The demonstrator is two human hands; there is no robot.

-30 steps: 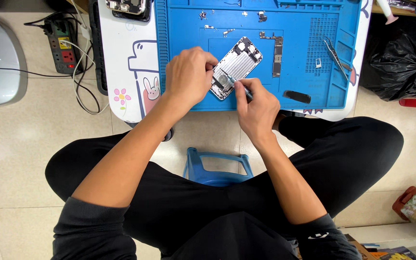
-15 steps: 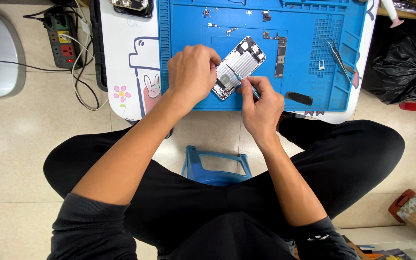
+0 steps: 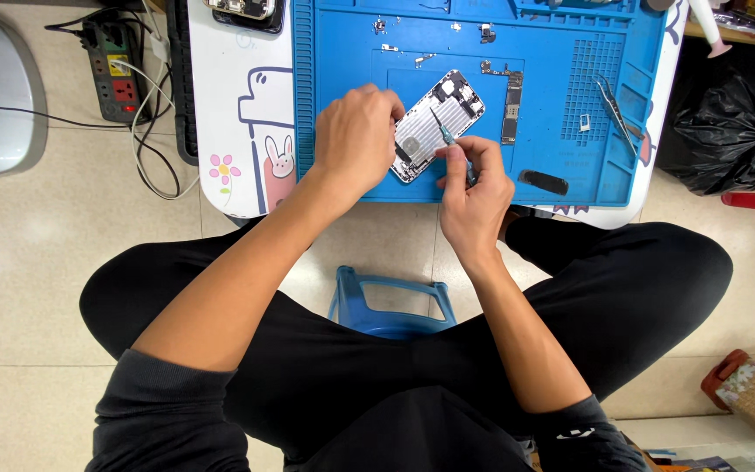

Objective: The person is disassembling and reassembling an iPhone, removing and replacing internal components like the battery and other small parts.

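Note:
An opened phone body with bare metal insides lies tilted on the blue repair mat. My left hand rests on its lower left edge and holds it down. My right hand pinches a thin teal-handled screwdriver, whose tip points into the middle of the phone. Small loose parts, a dark circuit strip and several screws lie on the mat beside the phone.
Tweezers lie at the mat's right side, a black oblong part near its front edge. The mat sits on a low white table with cartoon prints. A power strip and cables lie left; a black bag right; a blue stool under me.
My right hand has shifted from the phone's lower edge and now holds the screwdriver tip up over the phone's middle. The left hand stays on the phone.

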